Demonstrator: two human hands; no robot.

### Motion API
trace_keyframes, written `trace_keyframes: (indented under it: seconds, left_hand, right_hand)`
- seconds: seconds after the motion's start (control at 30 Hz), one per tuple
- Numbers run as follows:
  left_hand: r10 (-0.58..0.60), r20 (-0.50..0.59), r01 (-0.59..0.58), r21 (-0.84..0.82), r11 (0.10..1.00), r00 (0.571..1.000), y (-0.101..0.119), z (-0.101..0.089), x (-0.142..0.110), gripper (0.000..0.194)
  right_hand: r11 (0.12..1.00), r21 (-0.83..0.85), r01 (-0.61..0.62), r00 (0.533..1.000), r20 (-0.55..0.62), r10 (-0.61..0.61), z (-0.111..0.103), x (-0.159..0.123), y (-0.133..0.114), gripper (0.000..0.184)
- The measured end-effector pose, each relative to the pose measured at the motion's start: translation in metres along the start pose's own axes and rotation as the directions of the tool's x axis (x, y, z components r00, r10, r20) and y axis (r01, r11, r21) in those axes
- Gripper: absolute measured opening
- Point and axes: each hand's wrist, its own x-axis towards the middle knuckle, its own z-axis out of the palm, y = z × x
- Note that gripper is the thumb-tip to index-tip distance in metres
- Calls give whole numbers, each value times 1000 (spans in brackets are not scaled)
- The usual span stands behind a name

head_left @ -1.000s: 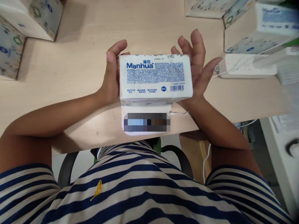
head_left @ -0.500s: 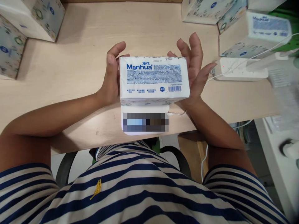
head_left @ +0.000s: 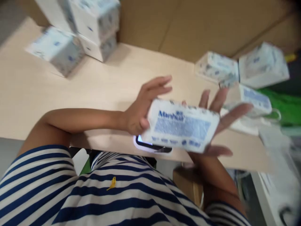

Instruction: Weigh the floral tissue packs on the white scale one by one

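Observation:
A white tissue pack (head_left: 181, 125) with blue "Manhua" print is held above the near edge of the wooden table (head_left: 70, 91), tilted down to the right. My left hand (head_left: 143, 105) presses its left end with fingers stretched out. My right hand (head_left: 221, 116) supports its right end and underside, fingers spread behind it. A white phone-like device (head_left: 152, 146) lies on the table just under the pack, mostly hidden. The picture is smeared by motion.
Several more tissue packs are stacked at the table's far left (head_left: 77, 28) and far right (head_left: 246, 69). A cardboard wall (head_left: 188, 25) stands behind the table. A green thing (head_left: 282, 106) and a white surface (head_left: 277, 175) lie at the right.
The view has swung up and tilted, so the table's back and the cardboard wall now show. The pack has turned to slope down to the right, still between both hands.

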Motion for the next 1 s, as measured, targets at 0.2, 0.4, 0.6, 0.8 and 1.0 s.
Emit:
trace_keyframes:
  seconds: [0.2,0.4,0.6,0.8,1.0]
  left_hand:
    - [-88,222,79,47,996,971,63,-67,-21,88]
    - [-762,88,767,-75,637,641,97,-145,-68,108]
    - [-838,-99,767,-357,533,536,131,-201,-73,64]
    - [-755,-552,657,-429,620,353,131,-272,-23,32]
    - [-657,-738,702,-386,599,155,105,-320,17,23]
  right_hand:
    - [981,98,-169,935,330,128,18,15,-32,76]
    - [954,297,31,890,427,-161,114,64,-25,61]
    - [939,333,-84,841,529,-112,173,71,-15,62]
    - [971,226,74,992,-112,-50,107,94,-8,58]
    - [994,-61,-87,916,-398,56,20,71,40,67]
